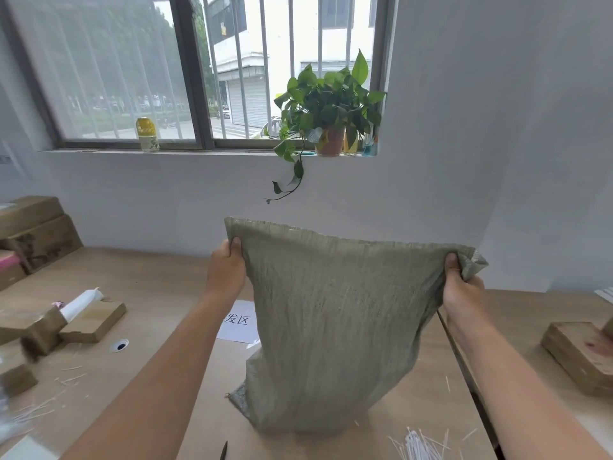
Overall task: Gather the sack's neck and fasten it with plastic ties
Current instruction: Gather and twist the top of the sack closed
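Note:
A grey-green woven sack (338, 323) stands upright on the wooden table, its top edge stretched wide and flat. My left hand (226, 268) grips the sack's top left corner, thumb over the fabric. My right hand (461, 285) pinches the top right corner, where the cloth bunches a little. The sack's bottom rests crumpled on the table in front of me. A loose bundle of white plastic ties (418, 445) lies on the table at the lower right, apart from both hands.
Wooden blocks (94, 322) and cardboard boxes (36, 232) crowd the left side, with scattered white ties (31, 411). A white paper label (239, 322) lies behind the sack. Another wooden block (578, 355) sits at the right. A potted plant (326, 111) stands on the windowsill.

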